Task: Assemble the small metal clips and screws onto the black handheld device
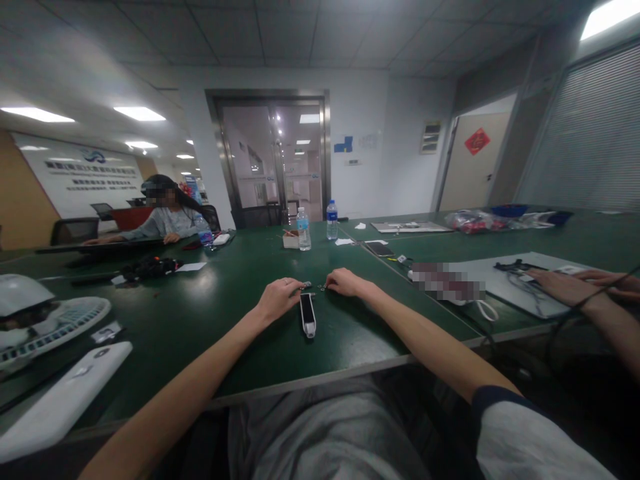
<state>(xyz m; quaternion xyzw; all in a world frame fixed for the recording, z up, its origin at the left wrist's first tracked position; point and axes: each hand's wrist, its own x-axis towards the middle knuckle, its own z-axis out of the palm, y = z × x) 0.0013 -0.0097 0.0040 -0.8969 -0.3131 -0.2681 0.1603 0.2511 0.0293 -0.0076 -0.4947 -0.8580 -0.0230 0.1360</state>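
Observation:
Both my arms reach out over a dark green table. My left hand and my right hand rest on it with fingers curled, each pinching a small metal part too tiny to make out. Between them lies a narrow black and white device, its long side pointing toward me, just below my fingertips. The two hands are a short gap apart above its far end.
Two water bottles and a small box stand farther back. A white fan and a white flat case lie at the left. Another person sits at the far left; a co-worker's hand rests on a grey mat at the right.

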